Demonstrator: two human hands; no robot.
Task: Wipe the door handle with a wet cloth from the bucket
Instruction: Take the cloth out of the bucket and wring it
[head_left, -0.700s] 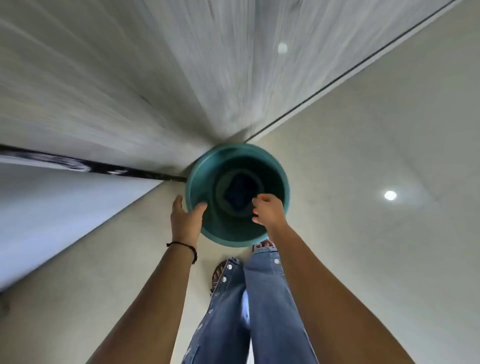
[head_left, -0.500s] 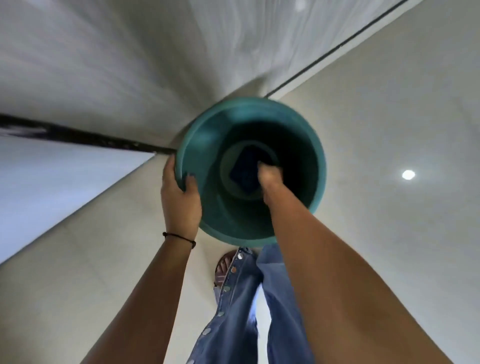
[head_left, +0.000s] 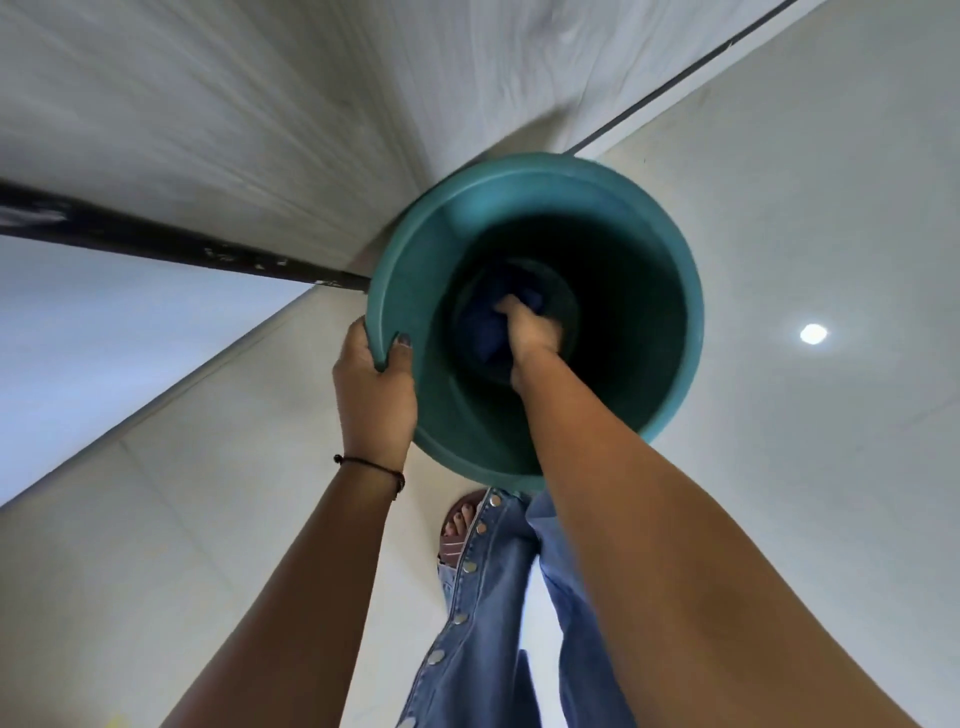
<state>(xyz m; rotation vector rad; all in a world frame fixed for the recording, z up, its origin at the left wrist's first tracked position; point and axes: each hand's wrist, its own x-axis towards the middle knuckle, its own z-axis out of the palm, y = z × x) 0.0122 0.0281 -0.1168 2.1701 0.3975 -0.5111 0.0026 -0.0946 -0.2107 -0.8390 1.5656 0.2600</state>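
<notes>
The cloth (head_left: 485, 332), dark blue, lies bunched at the bottom of the teal bucket (head_left: 670, 291), and from the head view I see my right hand (head_left: 527, 332) down inside the bucket with its fingers closed around it. Part of the cloth shows to the left of the hand and a little above the knuckles; the rest is hidden under the hand. How wet it is I cannot tell from here.

My left hand (head_left: 374, 395) grips the bucket's near-left rim, thumb hooked inside the wall and the other fingers wrapped around the outside. A thin black cord bracelet (head_left: 371, 464) sits on that wrist.

The bucket stands on the pale tiled floor (head_left: 182, 519), close to its far edge where it meets the grey wood-grain door (head_left: 260, 114). A dark strip (head_left: 171, 244) runs along the door's bottom edge and ends just at the bucket's left side. The upper part of the frame is smeared with motion blur.

Below the bucket, near the floor's near edge, are blue jeans (head_left: 483, 623) with metal buttons down the leg and one sandalled foot (head_left: 460, 525), just beside the bucket's near rim. A bright round reflection (head_left: 813, 333) lies on the floor to the right, well apart from the bucket.
</notes>
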